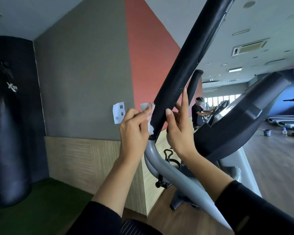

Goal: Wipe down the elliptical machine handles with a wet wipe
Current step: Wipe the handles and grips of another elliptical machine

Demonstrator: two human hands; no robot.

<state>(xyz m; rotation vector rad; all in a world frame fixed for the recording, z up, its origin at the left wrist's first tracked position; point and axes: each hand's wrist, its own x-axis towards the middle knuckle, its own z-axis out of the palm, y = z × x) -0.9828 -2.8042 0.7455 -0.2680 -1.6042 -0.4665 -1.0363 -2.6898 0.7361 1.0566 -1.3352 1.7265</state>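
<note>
A gym corner: a grey and red painted wall above a band of wood panelling, with wood flooring running off to the right. Across the middle rises the black foam handle [185,65] of the elliptical machine, slanting up to the right from a grey tube [159,163].

The wet wipe [150,126] sits at the lower end of that foam, just above its joint with the grey tube. It is bunched against the left side of the handle. The left hand [134,131] pinches it there with curled fingers. The right hand [178,134] is on the opposite side at the same height. Its thumb lies on the near face, its other fingers curl round the back, and its forefinger points straight up along the foam. Whether it also holds part of the wipe behind the handle cannot be seen.

The step in hand looks like wiping this first handle, with the hands at its bottom end. The second handle [195,82], just behind, is likely yet to come. The next move probably calls for wrapping the wipe round the foam and sliding it lengthwise while the other hand steadies the bar.

Further out are the dark console [236,126] to the right, a punching bag [10,116] far left, and a paper notice [118,112] on the wall. Another person [197,112] stands near distant treadmills [292,116].
</note>
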